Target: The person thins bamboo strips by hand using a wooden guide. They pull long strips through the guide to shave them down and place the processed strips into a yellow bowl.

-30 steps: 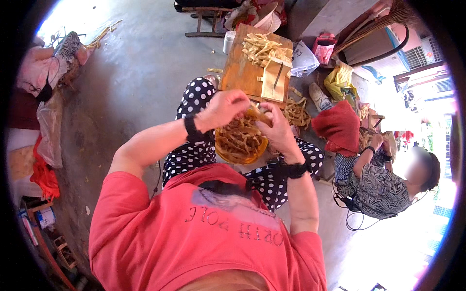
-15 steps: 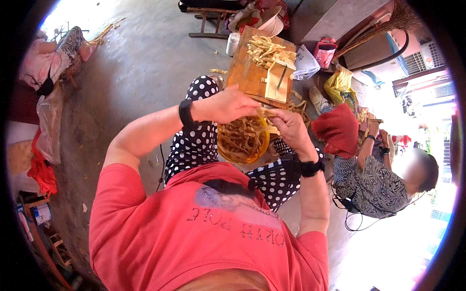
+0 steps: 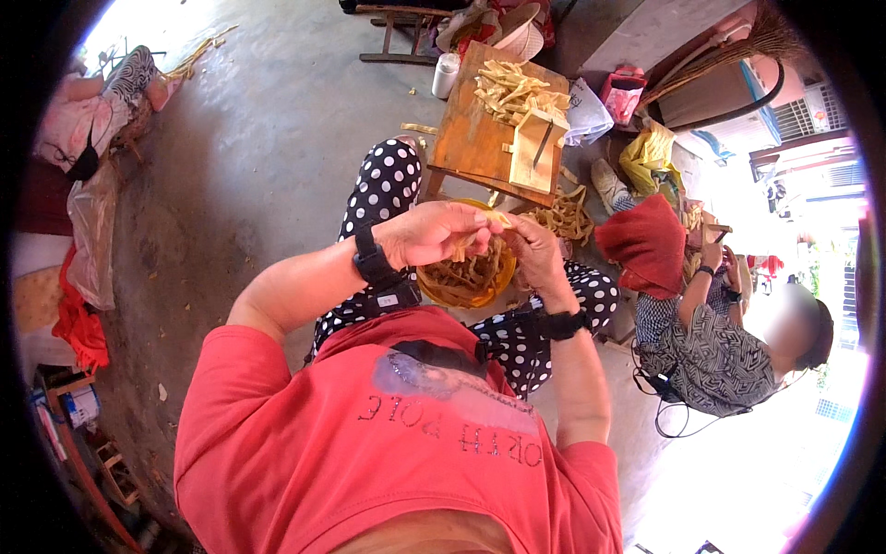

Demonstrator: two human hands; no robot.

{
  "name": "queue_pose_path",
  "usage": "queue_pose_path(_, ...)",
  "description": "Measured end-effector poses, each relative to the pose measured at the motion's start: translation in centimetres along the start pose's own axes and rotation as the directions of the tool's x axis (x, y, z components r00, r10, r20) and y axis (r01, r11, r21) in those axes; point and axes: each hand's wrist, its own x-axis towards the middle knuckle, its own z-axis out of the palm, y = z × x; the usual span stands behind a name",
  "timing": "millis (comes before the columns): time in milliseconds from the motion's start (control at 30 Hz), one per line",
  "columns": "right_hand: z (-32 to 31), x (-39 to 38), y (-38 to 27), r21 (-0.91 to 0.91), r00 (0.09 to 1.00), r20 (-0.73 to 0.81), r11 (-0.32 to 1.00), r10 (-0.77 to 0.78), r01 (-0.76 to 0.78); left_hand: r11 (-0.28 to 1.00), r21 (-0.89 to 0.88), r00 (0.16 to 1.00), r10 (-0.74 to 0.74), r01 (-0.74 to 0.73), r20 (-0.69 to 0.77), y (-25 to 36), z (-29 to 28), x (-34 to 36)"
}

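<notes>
**Left hand and right hand meet on a pale strip, over a yellow bowl**

Near the centre of the frame, the left hand has its thumb and fingers pinched on one part of the strip; the right hand's fingertips are closed on the other, close by. The fingers hide most of the strip, so its full length cannot be told.

To handle it well, I would pinch close to either side of the part being worked, pull evenly rather than jerk, since so thin a piece could tear, and stay low over the bowl so that any scraps drop inside.

Just below the hands, the bowl sits between the dotted trouser legs, loaded with brownish strips.

Above it, toward the upper centre, stands a wooden worktop. A pale wooden block rests at its right side, with a dark bar or slot that is too small to make out; behind that lies a heap of pale strips.

Right of the worktop, more strips lie loose on the floor. Farther off, at the right of the frame, a co-worker sits near a red cloth.
</notes>
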Motion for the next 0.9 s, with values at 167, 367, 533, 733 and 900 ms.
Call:
queue_pose_path(167, 1.5, -0.5, -0.6, 0.475, 0.950, -0.080, 0.849, 0.302, -0.230, 0.895, 0.248, 0.918, 0.394, -0.371, -0.050, 1.2, 1.9, 0.9)
queue_pose_path(367, 1.5, -0.2, -1.7, 0.721, 0.702, 0.416, 0.262, 0.578, -0.642, 0.184, 0.913, 0.783, 0.592, -0.364, 0.193, 0.7, 1.1, 1.7)
queue_pose_path(533, 2.1, -0.7, 0.2, 0.854, 0.828, 0.461, 0.095, 0.318, -0.512, -0.122, 0.955, 0.764, 0.576, -0.269, 0.289, 0.2, 1.7, 1.3)
queue_pose_path(733, 3.4, -0.1, -1.4, 0.958, 0.818, 0.008, 0.230, 0.575, -0.170, -0.179, 0.967, 0.736, 0.627, -0.181, 0.254, -0.9, 2.0, 1.2)
queue_pose_path(900, 3.4, -0.9, -0.5, 0.596, 0.838, -0.414, 0.802, 0.356, -0.047, 0.276, 0.947, 0.689, 0.719, -0.162, -0.092, -2.1, 0.9, 1.5)
